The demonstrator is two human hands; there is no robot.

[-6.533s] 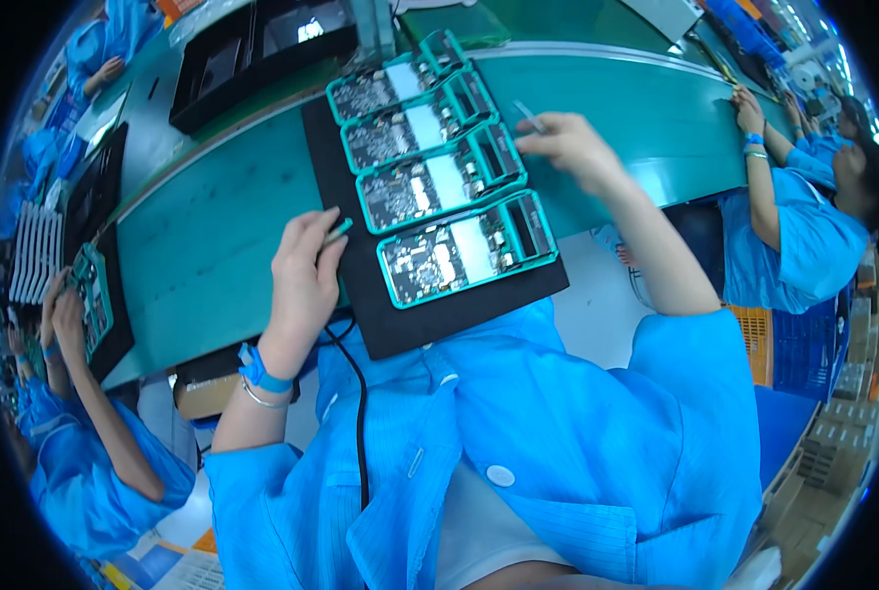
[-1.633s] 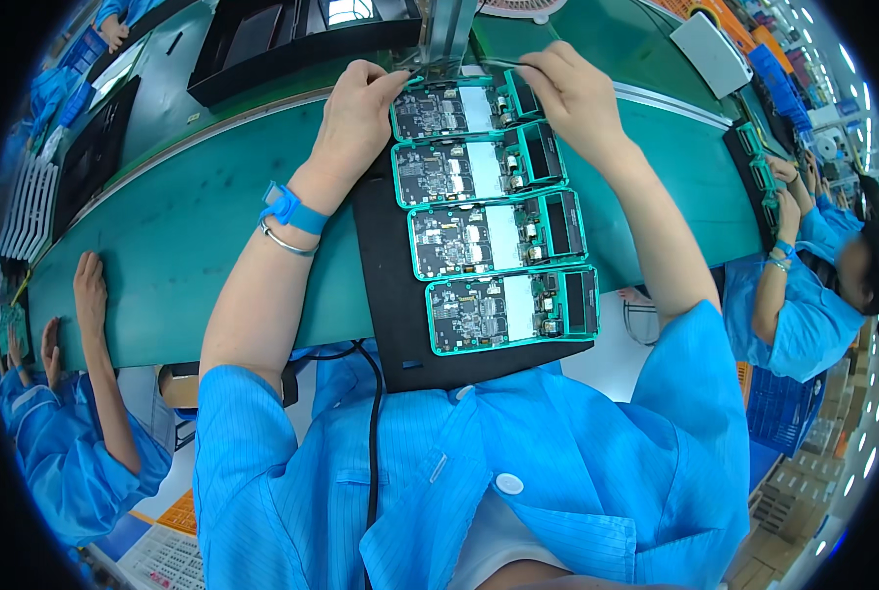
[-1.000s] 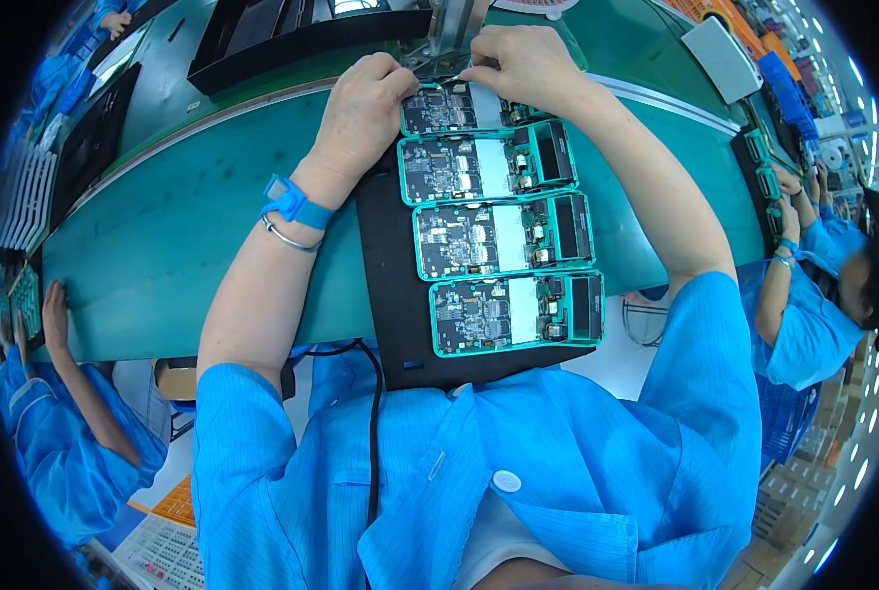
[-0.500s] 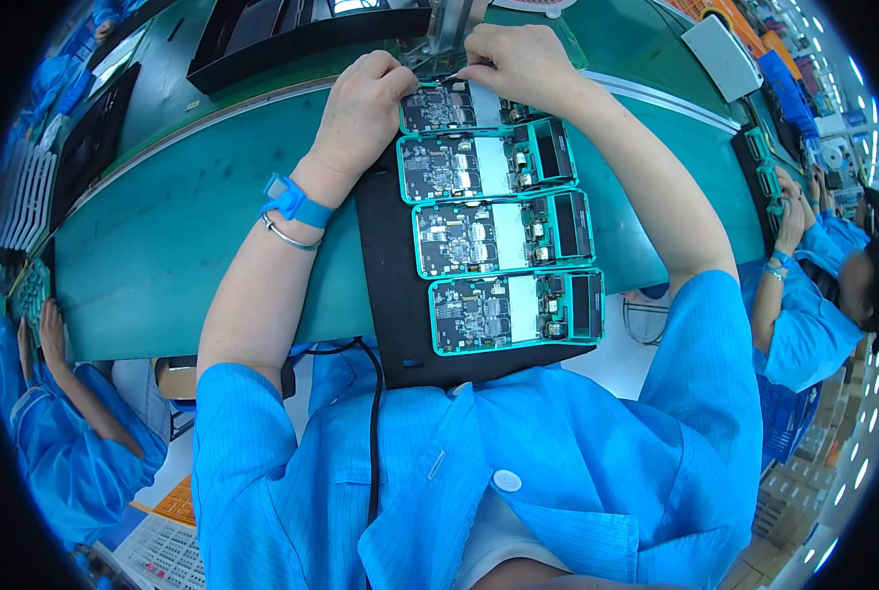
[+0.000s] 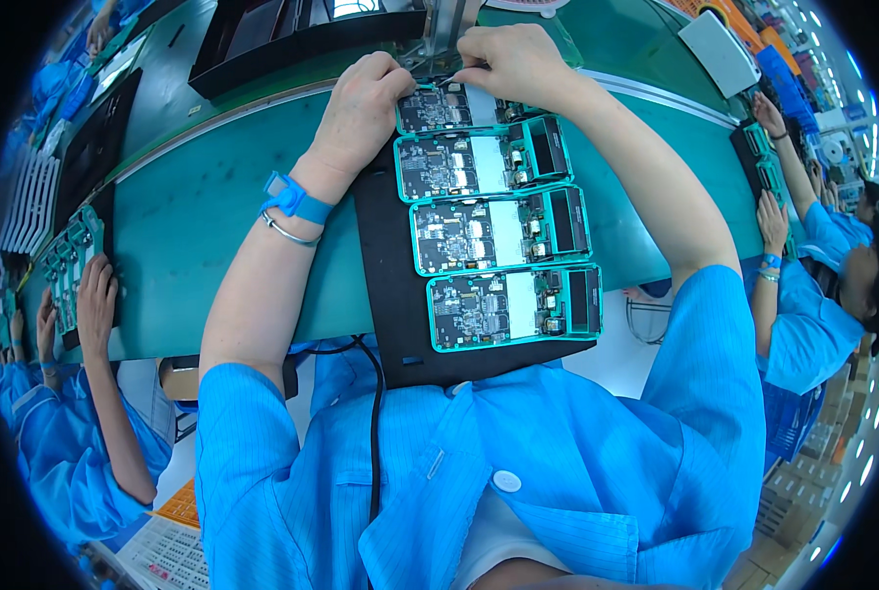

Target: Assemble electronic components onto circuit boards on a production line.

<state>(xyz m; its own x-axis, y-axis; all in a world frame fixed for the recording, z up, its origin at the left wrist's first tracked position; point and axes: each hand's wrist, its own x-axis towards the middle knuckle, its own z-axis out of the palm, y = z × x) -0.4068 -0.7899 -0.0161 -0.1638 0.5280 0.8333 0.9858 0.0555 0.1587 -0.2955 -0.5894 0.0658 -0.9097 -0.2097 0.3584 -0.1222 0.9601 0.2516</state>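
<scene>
Several teal-edged housings with exposed dark circuit boards lie in a column on a black board (image 5: 390, 285). Each has a pale strip across its middle and a black rectangular recess at its right; the nearest housing (image 5: 518, 307) shows whole. At the far end, my left hand (image 5: 369, 106) pinches at the upper left corner of the farthest housing (image 5: 438, 113). Just right of it, my right hand (image 5: 518, 61) is closed in a pinch above that same housing's far edge. What the fingertips hold is too small to make out. My right hand hides part of this housing.
The black board lies across a green work surface (image 5: 204, 226) with a metal rail (image 5: 656, 96) beyond. A black tray (image 5: 302, 44) stands at the far left. Co-workers' hands are at both sides, the left one (image 5: 95, 305) beside similar housings (image 5: 71, 261). A black cable (image 5: 375, 423) hangs before me.
My right hand has shifted slightly left; my left hand stays nearly in place. The column of housings has moved a touch left. Left, a co-worker's housings have come farther in; right, a co-worker's arm has risen.
</scene>
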